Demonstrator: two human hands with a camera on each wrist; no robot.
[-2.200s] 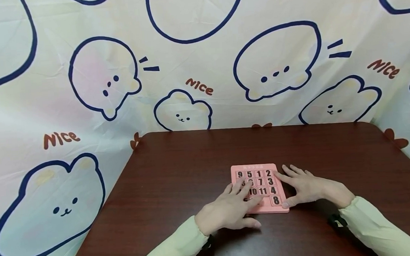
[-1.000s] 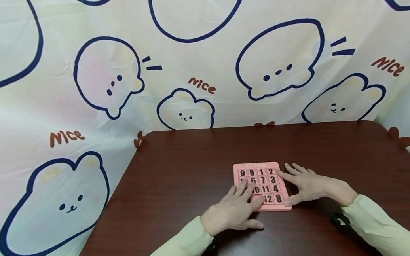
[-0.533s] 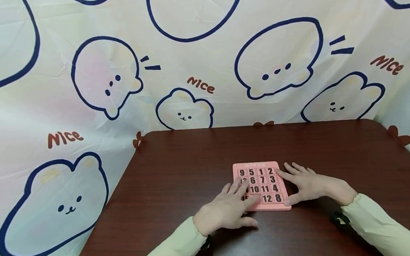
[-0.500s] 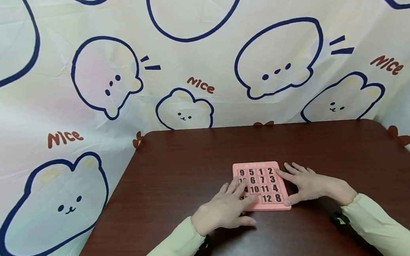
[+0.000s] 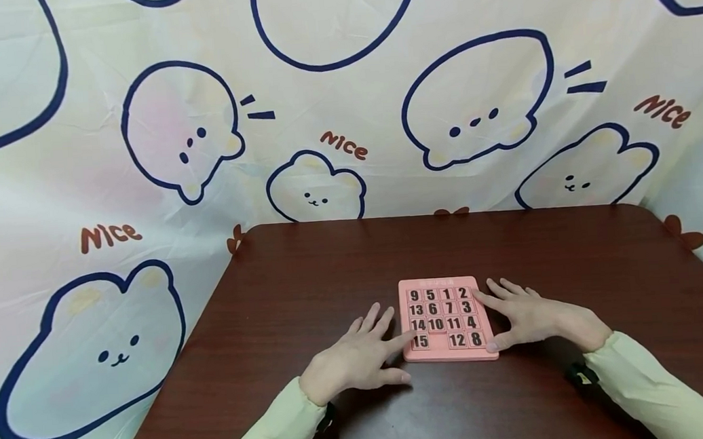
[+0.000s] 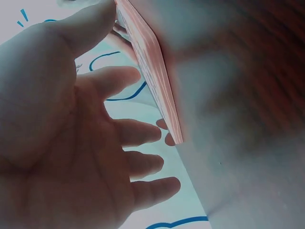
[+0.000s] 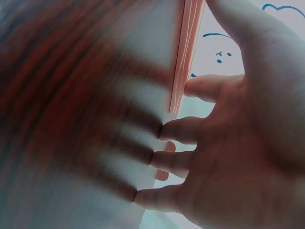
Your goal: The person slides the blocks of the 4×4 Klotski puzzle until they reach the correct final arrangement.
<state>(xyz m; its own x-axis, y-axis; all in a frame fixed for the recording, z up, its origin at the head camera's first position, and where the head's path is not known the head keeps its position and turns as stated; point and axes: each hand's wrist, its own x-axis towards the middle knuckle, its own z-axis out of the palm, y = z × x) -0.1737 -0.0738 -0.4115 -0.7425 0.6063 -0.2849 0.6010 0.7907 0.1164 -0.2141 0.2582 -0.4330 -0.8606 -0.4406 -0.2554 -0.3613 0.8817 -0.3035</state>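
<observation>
A pink number sliding puzzle (image 5: 442,316) lies flat on the table, its black-numbered tiles facing up. In the bottom row, a gap sits between the 15 tile (image 5: 420,342) and the 12 tile (image 5: 457,340). My left hand (image 5: 350,361) is spread at the puzzle's left side, its index fingertip overlapping the frame by the 14 and 15 tiles; it holds nothing. Across from it, my right hand (image 5: 526,319) has its index finger and thumb against the puzzle's right edge. In the right wrist view the other fingertips (image 7: 143,196) rest on the table.
The dark brown table (image 5: 330,268) reaches back to a pale curtain (image 5: 373,95) printed with blue-outlined bears and the word "Nice". A dark band (image 5: 583,375) shows beneath the right sleeve.
The 12 tile has slid right to beside the 8, leaving the gap on its left. My left hand has then drawn back leftward off the tiles. My right hand has stayed at the edge.
</observation>
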